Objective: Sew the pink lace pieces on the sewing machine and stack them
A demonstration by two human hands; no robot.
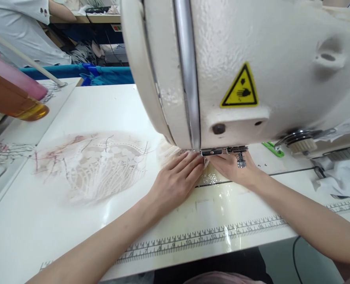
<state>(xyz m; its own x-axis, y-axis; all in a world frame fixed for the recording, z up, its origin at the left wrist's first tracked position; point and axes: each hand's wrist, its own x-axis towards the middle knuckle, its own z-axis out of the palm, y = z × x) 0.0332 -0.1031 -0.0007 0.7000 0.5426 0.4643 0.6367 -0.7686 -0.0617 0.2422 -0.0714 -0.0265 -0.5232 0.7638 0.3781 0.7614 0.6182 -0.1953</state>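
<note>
My left hand [179, 173] lies flat on the pale lace fabric [166, 154] beside the sewing machine's needle area, fingers stretched out and close together. Just right of the needle area is my right hand [232, 167], low against the bed; the machine's metal parts cover most of its fingers, so its grip cannot be made out. The white sewing machine head [169, 79] looms over both hands and hides the needle. A separate sheer lace piece [104, 169] with loose dark red threads is spread on the table to the left.
The white table [127, 221] carries a printed ruler [192, 238] along its front edge. Bottle-like containers, one pink [18, 73] and one amber [12, 98], stand at left. A green tool [273, 150] and white cloth [343, 177] lie right. Another person's sleeve [18, 31] shows behind.
</note>
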